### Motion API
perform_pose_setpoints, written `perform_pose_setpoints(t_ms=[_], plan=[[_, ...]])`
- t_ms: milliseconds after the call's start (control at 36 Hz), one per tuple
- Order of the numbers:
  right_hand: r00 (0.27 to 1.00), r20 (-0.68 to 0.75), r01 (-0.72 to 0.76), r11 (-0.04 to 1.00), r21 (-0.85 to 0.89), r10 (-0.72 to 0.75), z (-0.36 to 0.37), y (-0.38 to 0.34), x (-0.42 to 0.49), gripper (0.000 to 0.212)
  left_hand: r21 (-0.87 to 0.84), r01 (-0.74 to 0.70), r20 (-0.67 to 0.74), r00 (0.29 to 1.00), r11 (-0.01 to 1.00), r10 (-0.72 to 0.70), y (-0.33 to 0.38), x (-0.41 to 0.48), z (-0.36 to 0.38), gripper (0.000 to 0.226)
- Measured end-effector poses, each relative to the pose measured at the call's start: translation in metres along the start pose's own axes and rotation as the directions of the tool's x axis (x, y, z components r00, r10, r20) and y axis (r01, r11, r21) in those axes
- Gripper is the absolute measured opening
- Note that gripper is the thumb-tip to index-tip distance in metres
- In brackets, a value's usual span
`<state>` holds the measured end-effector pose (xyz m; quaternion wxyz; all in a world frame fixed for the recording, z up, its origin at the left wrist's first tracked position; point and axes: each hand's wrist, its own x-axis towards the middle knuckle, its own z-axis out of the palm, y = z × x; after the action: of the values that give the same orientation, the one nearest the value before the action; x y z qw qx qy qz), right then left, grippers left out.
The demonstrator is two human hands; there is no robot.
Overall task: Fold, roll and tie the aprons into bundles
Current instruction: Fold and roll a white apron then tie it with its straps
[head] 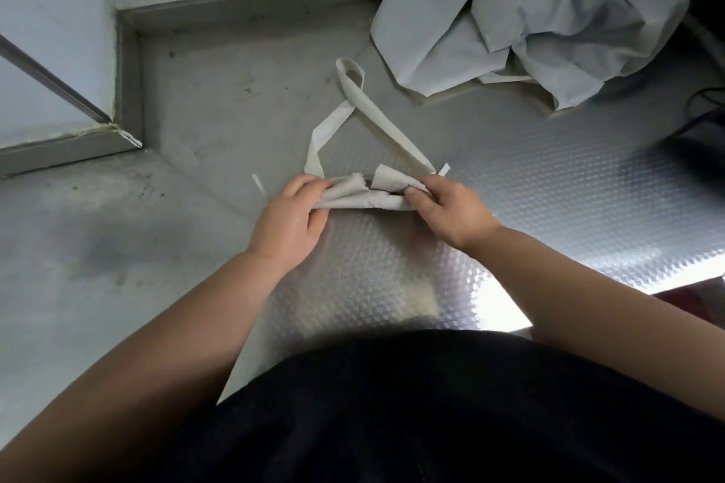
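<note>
Fingers (305, 184) round left-to-right apron roll (365, 201)

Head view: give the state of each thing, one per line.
Rolled apron, rolled up, not yet tied, held at both ends.
Strap, loose, looped across the table.
Apron pile, crumpled, unfolded.
Left hand, grips the roll's left end.
Right hand, grips the roll's right end.

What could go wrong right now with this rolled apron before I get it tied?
The rolled apron is gripped only at its ends by the left hand and right hand, and its middle layers look loose, so it may unroll if either grip eases. The strap lies crossed in a loop on the table beyond the roll; pulled carelessly, it could twist or snag instead of wrapping flat.
</note>
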<state>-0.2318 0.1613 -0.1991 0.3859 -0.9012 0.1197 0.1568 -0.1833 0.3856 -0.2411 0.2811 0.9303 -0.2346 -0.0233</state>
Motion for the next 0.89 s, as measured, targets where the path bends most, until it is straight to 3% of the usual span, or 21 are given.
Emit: perform_pose_setpoints(t_ms=[83, 139, 222, 278, 333, 389, 444, 500, 583, 694, 778, 889], plan=[[0.995, 0.095, -0.051, 0.989, 0.138, 0.038, -0.010, -0.007, 0.001, 0.024, -0.245, 0.228, 0.073, 0.973, 0.942, -0.217, 0.005, 0.011, -0.011, 0.014], [0.996, 0.075, -0.058, 0.981, 0.184, 0.045, -0.016, -0.009, 0.003, 0.027, -0.421, 0.392, 0.189, 0.920, 0.818, -0.343, 0.004, 0.017, -0.021, 0.006], [0.994, 0.057, -0.106, 0.939, 0.328, 0.092, -0.020, -0.015, 0.008, 0.025, -0.626, 0.475, 0.223, 0.869, 0.618, -0.442, 0.011, 0.025, -0.029, 0.012], [0.991, 0.040, -0.135, 0.905, 0.402, 0.130, -0.018, -0.020, 0.012, 0.030, -0.633, 0.509, 0.202, 0.836, 0.584, -0.510, 0.022, 0.029, -0.028, 0.026], [0.985, 0.011, -0.154, 0.863, 0.481, 0.169, -0.018, -0.030, 0.015, 0.031, -0.560, 0.559, 0.154, 0.795, 0.612, -0.586, 0.033, 0.032, -0.027, 0.055], [0.986, -0.022, -0.133, 0.867, 0.480, 0.164, -0.020, -0.041, 0.014, 0.022, -0.463, 0.597, 0.066, 0.761, 0.656, -0.646, 0.043, 0.032, -0.029, 0.067], [0.988, -0.083, -0.095, 0.928, 0.360, 0.134, -0.021, -0.052, 0.010, 0.018, -0.303, 0.623, -0.010, 0.754, 0.721, -0.657, 0.052, 0.033, -0.033, 0.068], [0.991, -0.123, -0.045, 0.991, 0.125, 0.061, -0.016, -0.068, 0.003, 0.022, -0.127, 0.636, -0.060, 0.761, 0.761, -0.646, 0.063, 0.034, -0.036, 0.065], [0.992, -0.102, 0.065, 0.994, -0.088, -0.074, 0.000, -0.088, -0.005, 0.035, -0.007, 0.612, -0.124, 0.785, 0.791, -0.608, 0.075, 0.040, -0.041, 0.051], [0.994, -0.107, -0.020, 0.999, 0.049, 0.025, -0.013, -0.078, 0.005, 0.040, -0.039, 0.503, -0.049, 0.862, 0.863, -0.505, 0.072, 0.044, -0.045, 0.046], [0.992, -0.109, -0.067, 0.998, 0.022, 0.069, -0.022, -0.074, 0.014, 0.037, -0.133, 0.407, 0.078, 0.913, 0.903, -0.400, 0.076, 0.041, -0.043, 0.035], [0.999, -0.035, -0.039, 0.999, 0.006, 0.039, -0.012, -0.088, 0.016, 0.037, -0.188, 0.364, -0.027, 0.926, 0.912, -0.375, 0.081, 0.042, -0.045, 0.019]])
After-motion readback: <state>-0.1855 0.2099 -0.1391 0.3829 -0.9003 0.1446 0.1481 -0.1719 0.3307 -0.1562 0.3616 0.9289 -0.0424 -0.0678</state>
